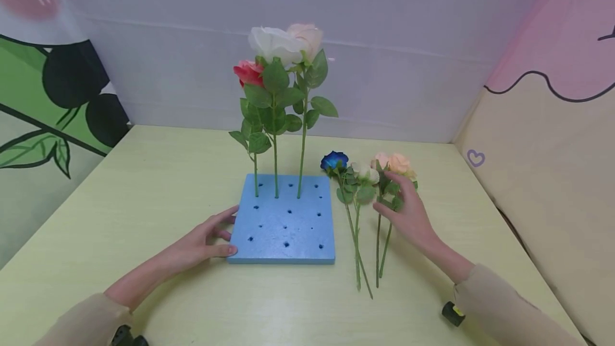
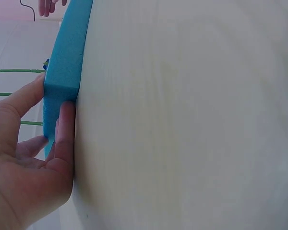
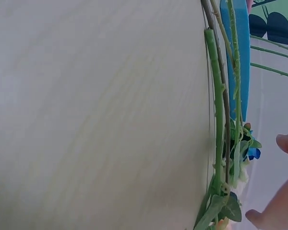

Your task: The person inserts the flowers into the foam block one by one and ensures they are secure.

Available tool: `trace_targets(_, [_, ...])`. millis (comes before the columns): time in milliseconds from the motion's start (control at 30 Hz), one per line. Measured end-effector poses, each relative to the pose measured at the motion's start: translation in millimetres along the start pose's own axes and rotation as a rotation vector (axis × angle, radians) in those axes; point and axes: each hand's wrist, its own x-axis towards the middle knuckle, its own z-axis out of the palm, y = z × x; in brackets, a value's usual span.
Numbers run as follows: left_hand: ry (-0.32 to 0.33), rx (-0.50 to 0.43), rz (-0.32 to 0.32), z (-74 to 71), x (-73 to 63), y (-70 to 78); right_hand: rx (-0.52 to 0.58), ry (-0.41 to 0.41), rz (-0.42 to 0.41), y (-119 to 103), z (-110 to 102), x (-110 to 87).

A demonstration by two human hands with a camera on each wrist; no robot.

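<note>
My left hand [image 1: 204,242] rests against the left edge of a light blue board [image 1: 283,236] with holes, its thumb at the near corner. In the left wrist view its fingers lie along the board's side [image 2: 69,57]. My right hand [image 1: 408,212] hovers over flowers lying on the right, thumb and fingers apart; in the right wrist view nothing is between them. Under or beside it are a peach rose [image 1: 400,164], a pink rose [image 1: 380,159] and a white rose [image 1: 367,173]; its fingers partly hide their leaves. A blue rose [image 1: 333,160] lies nearer the board.
Three artificial roses stand upright in the board's far row: a red one [image 1: 248,73], a white one [image 1: 275,44] and a pale pink one [image 1: 309,39]. The pale wooden table [image 1: 158,186] meets a light cloth backdrop [image 1: 182,79] behind. A printed panel [image 1: 552,138] borders the right side.
</note>
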Motion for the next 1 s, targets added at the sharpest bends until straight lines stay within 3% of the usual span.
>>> trace_targets(433, [0.002, -0.002, -0.003, 0.2, -0.1, -1.3, -0.11, -0.04, 0.054, 18.3, -20.7, -14.4])
trace_targets(700, [0.004, 0.002, -0.003, 0.3, -0.1, -0.8, -0.221, -0.106, 0.153, 19.2, -22.2, -16.7])
trace_targets(1000, [0.007, 0.002, -0.013, 0.1, 0.0, -0.7, -0.361, -0.18, 0.2, 25.9, -19.4, -20.3])
